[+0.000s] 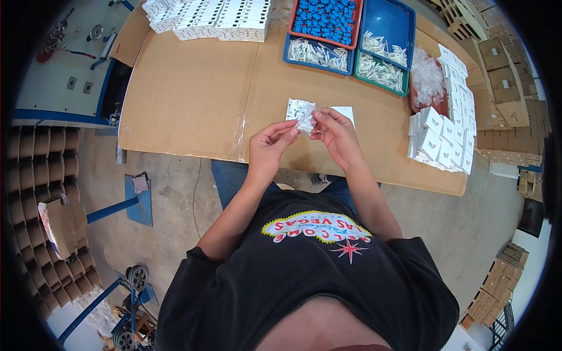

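Head | both grips (271, 142) (335, 131) pinching clear bag (305, 120) | red tray (293, 17): blue parts (325, 17)

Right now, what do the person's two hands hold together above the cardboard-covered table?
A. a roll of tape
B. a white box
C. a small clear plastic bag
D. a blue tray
C: the left hand and the right hand pinch a small clear plastic bag between their fingertips, above the cardboard-covered table; the white boxes and the blue trays lie apart, untouched.
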